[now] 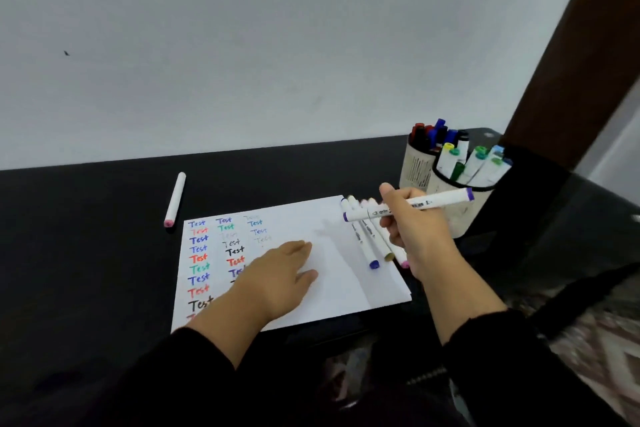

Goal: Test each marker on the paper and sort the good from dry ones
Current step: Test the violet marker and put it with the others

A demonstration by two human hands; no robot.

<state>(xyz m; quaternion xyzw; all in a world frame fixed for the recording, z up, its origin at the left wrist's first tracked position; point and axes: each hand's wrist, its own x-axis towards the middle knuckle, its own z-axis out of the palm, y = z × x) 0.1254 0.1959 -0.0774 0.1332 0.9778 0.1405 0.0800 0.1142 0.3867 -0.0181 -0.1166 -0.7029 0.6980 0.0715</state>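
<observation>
A white marker with purple caps (408,205) is held in the air above the right edge of the paper (332,274), lying nearly level with its long axis running left to right, the far end tilted slightly up toward the cups. The right hand (412,236) grips it around the middle, fingers curled round the barrel and thumb raised above it; both purple ends stick out either side of the hand, and both caps look to be on. The left hand (277,274) lies flat on the paper, fingers straight and together, pressing the sheet down on the dark surface (86,236). It sits lower and to the left of the marker, so the nearer purple end points roughly toward it, and I judge that hand best placed to pull that cap. The paper carries columns of the word "Test" in blue, red, green and black, some lines faint; the left forearm covers the lower words. Under the right hand a small group of markers (367,243) lies on the paper's right edge, partly hidden. One pink-tipped marker (175,199) lies alone on the surface, beyond the paper's top-left corner. Two cups of markers (450,163) stand at the back right; which holds good ones I cannot tell.
</observation>
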